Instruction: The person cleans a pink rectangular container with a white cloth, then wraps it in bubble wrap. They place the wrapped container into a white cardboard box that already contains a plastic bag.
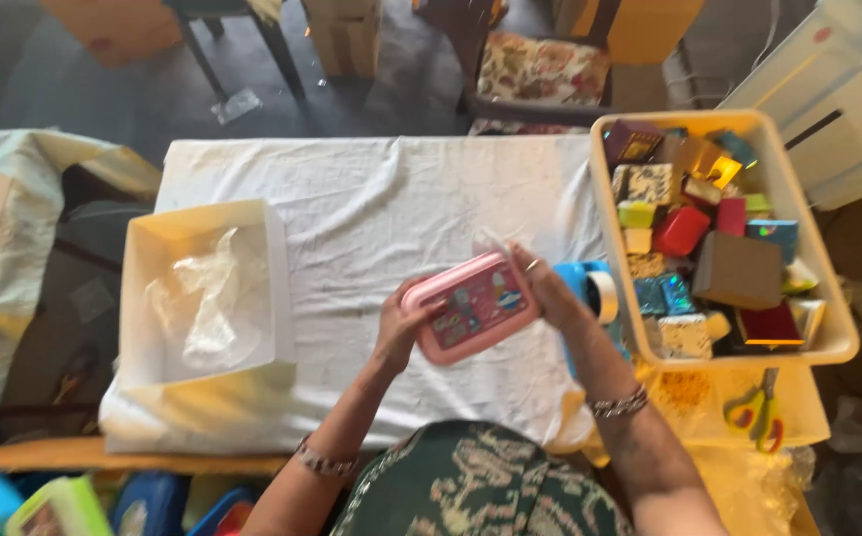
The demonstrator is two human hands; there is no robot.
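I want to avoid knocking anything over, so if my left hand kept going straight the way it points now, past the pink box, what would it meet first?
Your left hand points up and right, already gripping the pink rectangular plastic lunch box. Beyond it, probably only the white cloth-covered table, though depth is unclear.

A white cloth (391, 208) covers the counter, where an open white cardboard box (203, 298) holding clear plastic wrap (215, 303) sits at the left, a cream plastic tub (828, 298) of small colourful gift boxes stands at the right, and scissors (759, 415) with green and orange handles lie just below it.
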